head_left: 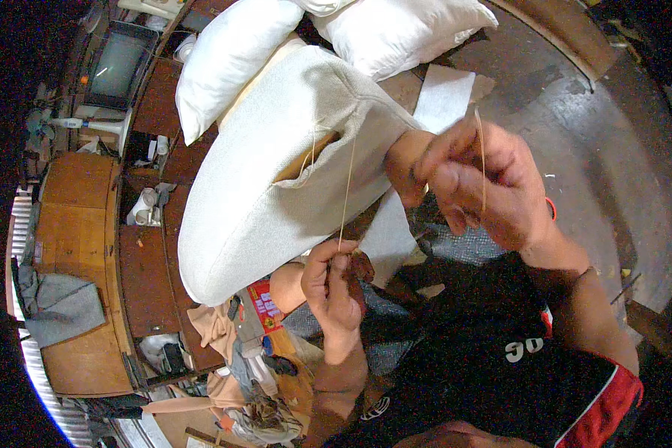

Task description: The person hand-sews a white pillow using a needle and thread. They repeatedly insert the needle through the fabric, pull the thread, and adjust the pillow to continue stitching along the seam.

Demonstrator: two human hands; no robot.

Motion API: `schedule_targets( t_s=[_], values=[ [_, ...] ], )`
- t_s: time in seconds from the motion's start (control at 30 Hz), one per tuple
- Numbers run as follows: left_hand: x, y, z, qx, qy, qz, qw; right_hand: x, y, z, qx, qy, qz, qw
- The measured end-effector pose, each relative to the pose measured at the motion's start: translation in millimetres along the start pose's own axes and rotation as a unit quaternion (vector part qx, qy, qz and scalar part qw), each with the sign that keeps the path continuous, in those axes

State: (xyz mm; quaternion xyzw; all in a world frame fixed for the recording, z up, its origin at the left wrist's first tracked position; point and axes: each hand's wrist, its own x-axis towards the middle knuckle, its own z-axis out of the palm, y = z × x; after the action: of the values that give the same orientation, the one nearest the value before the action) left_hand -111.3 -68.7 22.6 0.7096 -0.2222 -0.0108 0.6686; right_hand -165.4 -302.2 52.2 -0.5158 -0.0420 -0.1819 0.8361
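Note:
A large cushion [239, 194] in pale grey-white woven fabric lies in front of me. Its cover has a slit, and yellowish-brown padding [297, 164] shows inside. Loose loops of thread cross this gap. My left hand [336, 291] is closed below the cushion, pinching a pale thread [347, 187] that runs up taut to the cover near the slit. My right hand [489, 183] is raised to the right of the cushion with its fingers curled in. A strand of thread hangs across those fingers; whether a needle is there cannot be made out.
White stuffed pillows [239, 60] lie beyond the cushion. To the left stand a dark wooden shelf unit [145, 272] and a lighter wooden cabinet [75, 224]. Cloth scraps [216, 332] and a red package [265, 306] lie at lower left. Concrete floor [575, 134] spreads to the right.

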Motion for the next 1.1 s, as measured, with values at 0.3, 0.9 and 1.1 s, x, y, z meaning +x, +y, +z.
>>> schedule_targets(
  t_s=[0.3, 0.9, 1.1],
  values=[
    [-4.1, -3.8, -3.6, 0.071, -0.029, 0.147, 0.986, 42.5, 22.7, 2.6, 0.028, 0.121, -0.061, 0.99],
    [115.9, 57.4, -15.9, 0.41, 0.041, 0.438, 0.799, 132.4, 48.2, 9.5, 0.182, 0.066, -0.089, 0.977],
    [188.0, 62.4, -21.6, 0.442, 0.009, 0.421, 0.792, 181.9, 59.9, 38.0, 0.129, 0.032, -0.183, 0.974]
  ],
)
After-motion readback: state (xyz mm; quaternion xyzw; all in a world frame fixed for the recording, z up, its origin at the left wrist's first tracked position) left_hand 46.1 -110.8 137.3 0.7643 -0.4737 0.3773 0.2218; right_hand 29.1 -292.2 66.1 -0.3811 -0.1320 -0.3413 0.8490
